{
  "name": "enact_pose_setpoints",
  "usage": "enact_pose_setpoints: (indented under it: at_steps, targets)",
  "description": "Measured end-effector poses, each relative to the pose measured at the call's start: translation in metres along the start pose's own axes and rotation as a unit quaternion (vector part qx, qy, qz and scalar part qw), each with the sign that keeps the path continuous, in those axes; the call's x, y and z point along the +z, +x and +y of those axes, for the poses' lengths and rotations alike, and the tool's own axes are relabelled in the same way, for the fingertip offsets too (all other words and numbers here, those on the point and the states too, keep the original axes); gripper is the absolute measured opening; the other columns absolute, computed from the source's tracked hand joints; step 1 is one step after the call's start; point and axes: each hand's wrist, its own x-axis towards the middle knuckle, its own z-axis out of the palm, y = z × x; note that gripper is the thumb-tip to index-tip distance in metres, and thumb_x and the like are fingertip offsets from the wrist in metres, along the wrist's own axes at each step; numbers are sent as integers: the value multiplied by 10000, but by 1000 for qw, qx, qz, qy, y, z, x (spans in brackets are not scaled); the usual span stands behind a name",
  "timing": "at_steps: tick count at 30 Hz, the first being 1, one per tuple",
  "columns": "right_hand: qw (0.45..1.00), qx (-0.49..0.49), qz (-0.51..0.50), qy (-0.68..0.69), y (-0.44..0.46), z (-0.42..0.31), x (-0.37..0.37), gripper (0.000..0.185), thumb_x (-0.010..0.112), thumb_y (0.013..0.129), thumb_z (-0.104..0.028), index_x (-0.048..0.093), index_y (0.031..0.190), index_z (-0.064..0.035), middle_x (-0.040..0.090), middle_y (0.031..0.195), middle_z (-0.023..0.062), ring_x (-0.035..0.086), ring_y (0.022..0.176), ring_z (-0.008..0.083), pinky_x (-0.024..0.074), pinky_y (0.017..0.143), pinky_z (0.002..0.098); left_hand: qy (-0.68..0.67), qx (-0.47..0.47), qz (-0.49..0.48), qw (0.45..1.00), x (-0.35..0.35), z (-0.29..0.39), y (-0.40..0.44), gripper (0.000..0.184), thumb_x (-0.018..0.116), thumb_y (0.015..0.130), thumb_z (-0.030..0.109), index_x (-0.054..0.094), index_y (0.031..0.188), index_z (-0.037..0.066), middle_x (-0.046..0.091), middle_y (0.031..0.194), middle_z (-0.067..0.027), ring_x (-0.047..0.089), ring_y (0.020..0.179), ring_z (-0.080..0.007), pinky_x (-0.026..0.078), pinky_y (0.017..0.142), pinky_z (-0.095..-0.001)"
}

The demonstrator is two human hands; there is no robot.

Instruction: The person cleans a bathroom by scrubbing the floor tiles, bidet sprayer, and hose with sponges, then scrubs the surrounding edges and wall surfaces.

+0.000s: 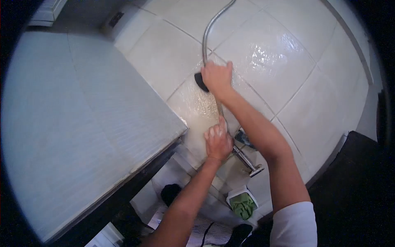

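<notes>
My right hand [217, 80] is closed around what looks like a handheld shower head [200, 82]; only its dark rounded edge shows left of my fingers. A metal hose [205, 39] runs up from this hand. My left hand [218, 142] is lower down, against the wet pale tiles [197, 111], with its fingers apart and one reaching upward. It is close beside a thin metal pipe or hose [220, 109], and whether it touches this I cannot tell. Below it, a chrome fitting [245, 159] slants down to the right. Water glistens between my hands.
At left stands a large pale panel [82, 123] with a dark lower edge. A small dark-blue item [245, 138] sits behind the fitting. Lower down is a white container [235, 192] with green cloth [242, 206]. Dark material [345, 185] fills the right side.
</notes>
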Motion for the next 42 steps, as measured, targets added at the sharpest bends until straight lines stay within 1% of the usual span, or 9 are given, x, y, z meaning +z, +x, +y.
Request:
enact_pose_setpoints:
  at_steps: [1,6,15,22,26,30,34,39,42]
  targets:
    - [994,-32,100,-6,8,3,13,261,481,891,-321,580,831,-87,625,607,64,631,553,230,328,825,478,9,6,38,999,3,0,-1,679,546,767,198,321,1359,-48,502,955,-155,478,916,-300,343,792,-438]
    - [993,91,10,77,45,-3,5,269,508,875,-355,570,888,-93,648,655,65,636,575,243,341,818,472,49,-8,58,997,11,-2,-3,705,539,756,196,297,1367,-60,506,947,-151,486,910,-292,347,818,-434]
    - [989,69,-99,87,-133,55,-47,306,537,853,-417,553,869,-112,636,656,109,630,630,271,342,740,474,-59,9,154,986,14,-3,-5,753,566,736,248,294,1381,-28,488,978,-186,471,938,-344,334,841,-466]
    - [993,110,-2,48,-168,101,-103,313,591,815,-413,579,816,-101,638,682,95,627,631,273,376,626,428,-43,-12,89,995,12,-3,-6,564,538,830,248,414,1349,63,484,911,-138,475,922,-293,323,835,-451]
    - [985,25,-110,131,-223,70,-93,310,592,829,-370,540,847,-65,604,778,152,605,734,336,439,616,456,-106,-47,21,993,-1,-6,-1,465,451,895,234,443,1323,52,520,960,-153,509,865,-335,347,824,-452]
    - [969,57,-63,234,-248,59,-75,288,596,832,-321,527,852,-43,581,838,172,595,750,361,448,658,479,-260,-14,-7,965,-46,10,-23,510,560,850,220,446,1325,74,506,1087,-192,514,897,-352,398,854,-436]
    - [959,47,-97,263,-274,58,-85,205,572,840,-230,517,891,-40,580,870,160,608,798,341,459,696,465,23,241,-29,970,-49,33,-50,591,641,779,242,452,1322,105,412,1278,-203,464,1006,-382,410,867,-475]
    - [995,-11,-96,16,-328,42,-42,229,591,812,-259,508,929,-80,549,816,95,575,752,264,383,731,418,61,31,91,994,-14,-11,-38,561,553,850,231,383,1325,-13,399,1270,-299,389,1168,-412,290,974,-488]
    - [993,-15,-90,74,-328,46,-41,272,598,800,-282,498,944,-74,537,796,87,560,730,250,360,736,389,72,23,141,987,-9,-21,5,527,527,854,259,418,1288,-18,419,1225,-302,434,1053,-414,313,921,-485]
